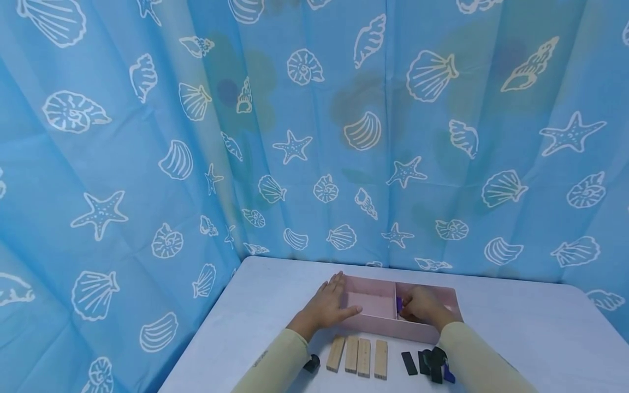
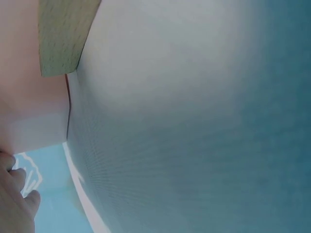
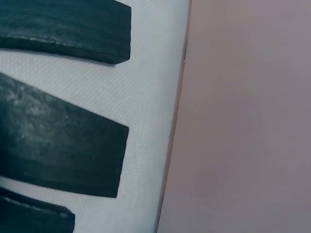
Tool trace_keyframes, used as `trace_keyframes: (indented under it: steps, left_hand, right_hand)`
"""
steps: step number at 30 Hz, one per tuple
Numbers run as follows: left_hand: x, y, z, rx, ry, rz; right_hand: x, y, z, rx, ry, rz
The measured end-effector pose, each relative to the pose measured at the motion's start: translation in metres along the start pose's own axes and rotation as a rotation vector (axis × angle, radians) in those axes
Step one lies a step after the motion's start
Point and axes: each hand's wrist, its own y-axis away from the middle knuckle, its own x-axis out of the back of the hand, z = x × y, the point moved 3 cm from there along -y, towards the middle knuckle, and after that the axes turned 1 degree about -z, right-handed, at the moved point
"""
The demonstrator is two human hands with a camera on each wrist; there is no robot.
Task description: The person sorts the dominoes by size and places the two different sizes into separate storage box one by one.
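Observation:
A pink box (image 1: pixel 383 326) with a divider across it stands on the table. My left hand (image 1: pixel 325 304) rests against the box's left end, its fingers pointing away from me and the thumb spread over the front wall. Down in the right compartment, my right hand (image 1: pixel 421 304) has curled fingers at a small purple block (image 1: pixel 399 305) beside the divider; the hand hides much of it. In the left wrist view, the fingers (image 2: pixel 17 182) show at the end of the box wall (image 2: pixel 34 107). The right wrist view shows the box's outer wall (image 3: pixel 243 116) but not the hand.
Several wooden blocks (image 1: pixel 363 357) lie in a row before the box. To their right are a black block (image 1: pixel 409 363), more black pieces and a purple piece (image 1: pixel 449 374) near the right sleeve. Blue curtains (image 1: pixel 344 164) hang behind and left of the table.

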Motion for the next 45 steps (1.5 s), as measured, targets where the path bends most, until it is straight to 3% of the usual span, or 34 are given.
trace_keyframes:
  steps: [13, 18, 35, 45]
  left_hand:
    - [-0.006, 0.003, 0.003, -0.028, 0.022, 0.018]
    - [-0.006, 0.004, 0.004, -0.025, 0.023, 0.009]
    - [-0.002, 0.002, -0.001, -0.073, 0.012, 0.025]
    - [0.001, 0.0, -0.001, -0.051, 0.02, 0.011]
  right_hand:
    - [-0.001, 0.002, 0.002, -0.028, 0.075, 0.0]
    - [-0.002, 0.002, 0.004, 0.008, 0.106, -0.013]
    - [0.017, 0.019, -0.002, -0.045, -0.081, -0.077]
    - [0.034, 0.022, -0.007, -0.04, -0.052, -0.061]
